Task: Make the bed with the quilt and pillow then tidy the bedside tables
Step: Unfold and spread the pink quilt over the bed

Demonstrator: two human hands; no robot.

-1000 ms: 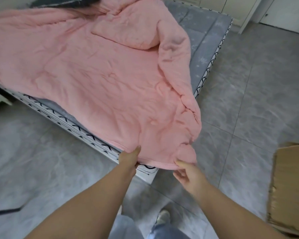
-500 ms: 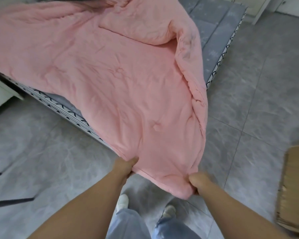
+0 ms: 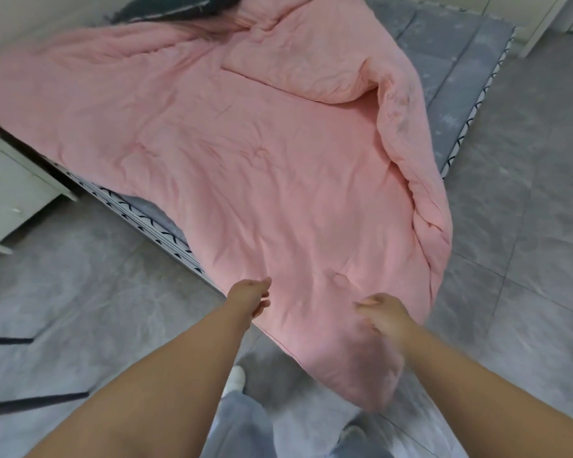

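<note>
The pink quilt (image 3: 245,153) lies spread over the grey mattress (image 3: 460,77), its right edge rolled into a thick fold. Its near corner hangs off the bed's corner over the floor and is blurred. My left hand (image 3: 250,297) is at the quilt's near edge, thumb on top, pinching the fabric. My right hand (image 3: 382,314) lies over the quilt just above the hanging corner; it is blurred, so its grip is unclear. A dark grey pillow (image 3: 159,8) shows at the head end, partly under the quilt.
A white bedside table (image 3: 10,193) stands at the left against the bed. White cabinet doors (image 3: 543,21) are at the top right. Dark cables (image 3: 14,340) run across the grey tile floor at the left. My legs and shoes are below my arms.
The quilt's near corner was pulled toward me and now hangs lower past the bed corner. My right hand has moved up from the corner's tip onto the quilt. The view has shifted right.
</note>
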